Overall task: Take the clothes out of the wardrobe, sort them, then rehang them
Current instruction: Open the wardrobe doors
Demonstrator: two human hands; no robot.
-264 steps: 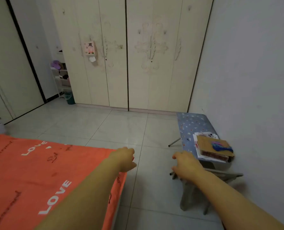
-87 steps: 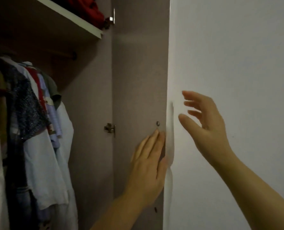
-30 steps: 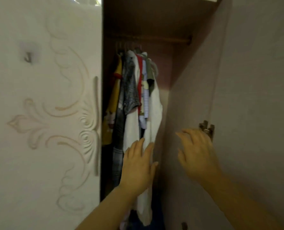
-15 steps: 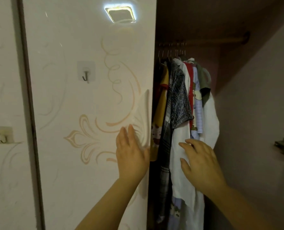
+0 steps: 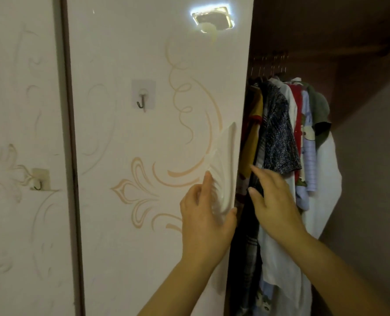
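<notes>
The wardrobe's right half stands open. Several clothes hang from a rail point(image 5: 326, 52): a yellow top point(image 5: 249, 142), a dark speckled shirt point(image 5: 278, 137), a red garment point(image 5: 297, 115), a pale blue striped piece point(image 5: 307, 156), a green one point(image 5: 318, 115) and a long white garment point(image 5: 323, 190). My left hand point(image 5: 205, 222) holds the raised white handle point(image 5: 225, 165) of the closed cream door point(image 5: 155, 144), thumb round its right side. My right hand point(image 5: 273, 201) hovers with straight fingers in front of the dark clothes, by the door's edge.
Two stick-on hooks are on the door fronts, one on this door point(image 5: 143, 96) and one point(image 5: 39, 179) on the door further left. A ceiling light is reflected high on the door point(image 5: 213, 15). The wardrobe's pinkish inner wall point(image 5: 371, 179) closes off the right side.
My left hand has slid right from the flat door front onto the handle. My right hand has shifted left from the white garment toward the door's edge.
</notes>
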